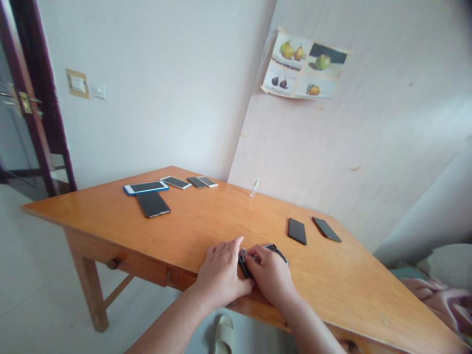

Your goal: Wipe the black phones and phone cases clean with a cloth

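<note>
Both my hands rest on the near edge of a wooden table (pixel 191 221) and grip one dark phone (pixel 276 250). My left hand (pixel 221 278) curls over its left end, fingers closed. My right hand (pixel 271 278) covers the middle of it, fingers bent around it. Only the phone's far corner and a bit between the hands show.
Two black phones (pixel 297 230) (pixel 326 229) lie to the right beyond my hands. At the far left lie a blue-edged phone (pixel 146 187), a black one (pixel 152 204) and several lighter ones (pixel 176 182). A tiny clear bottle (pixel 254 187) stands by the wall. A door (pixel 25 98) is at left.
</note>
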{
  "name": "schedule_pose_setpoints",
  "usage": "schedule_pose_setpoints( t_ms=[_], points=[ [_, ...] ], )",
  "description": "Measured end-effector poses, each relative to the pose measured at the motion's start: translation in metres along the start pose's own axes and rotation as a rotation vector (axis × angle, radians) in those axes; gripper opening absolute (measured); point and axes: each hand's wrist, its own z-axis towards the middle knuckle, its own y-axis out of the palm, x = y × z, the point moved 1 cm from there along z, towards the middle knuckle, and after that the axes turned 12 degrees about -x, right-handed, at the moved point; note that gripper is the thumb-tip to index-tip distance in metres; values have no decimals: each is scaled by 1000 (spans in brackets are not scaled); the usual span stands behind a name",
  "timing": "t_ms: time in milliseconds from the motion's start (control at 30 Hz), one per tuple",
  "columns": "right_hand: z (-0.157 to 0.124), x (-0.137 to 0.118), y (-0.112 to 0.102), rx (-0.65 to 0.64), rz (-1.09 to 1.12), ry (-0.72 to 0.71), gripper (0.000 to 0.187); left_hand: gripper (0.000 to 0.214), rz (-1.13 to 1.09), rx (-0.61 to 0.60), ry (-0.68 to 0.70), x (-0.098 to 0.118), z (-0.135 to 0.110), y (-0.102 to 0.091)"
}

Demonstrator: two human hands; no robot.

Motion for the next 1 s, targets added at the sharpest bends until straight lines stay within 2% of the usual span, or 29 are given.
schedule_pose_setpoints(
  t_ms=[67,100,233,300,367,467,500,567,633,767,833,900,1000],
  points=[
    [-3,-9,3,-6,-14,-50,19,81,2,-1,0,-1,0,0],
    [-1,-6,1,2,-36,-20,21,81,3,-1,1,-1,0,0],
    [22,35,-24,63,-129,305,33,85,-2,-2,4,-1,0,0],
    [29,50,-32,78,-136,400,34,85,-5,-3,3,-1,0,0],
    [26,47,-30,76,-121,374,30,85,-3,0,5,-1,0,0],
    [5,16,-11,34,-39,146,23,82,3,-3,-2,-1,1,0],
    [-3,5,-5,-17,2,49,19,81,6,-6,-7,-1,1,0],
    [-13,-8,3,-62,41,-59,16,78,11,-12,-15,0,1,-1],
    [-13,-2,1,-40,16,-37,17,79,13,-12,-15,0,1,-2],
    [5,49,-25,70,-137,315,24,84,8,1,0,0,0,-1],
    [8,66,-34,88,-193,408,27,84,13,16,12,0,0,0],
    [4,64,-33,86,-194,390,26,83,19,27,21,-1,1,2],
    [-14,34,-14,43,-86,193,21,81,19,23,16,-1,1,2]
  ],
)
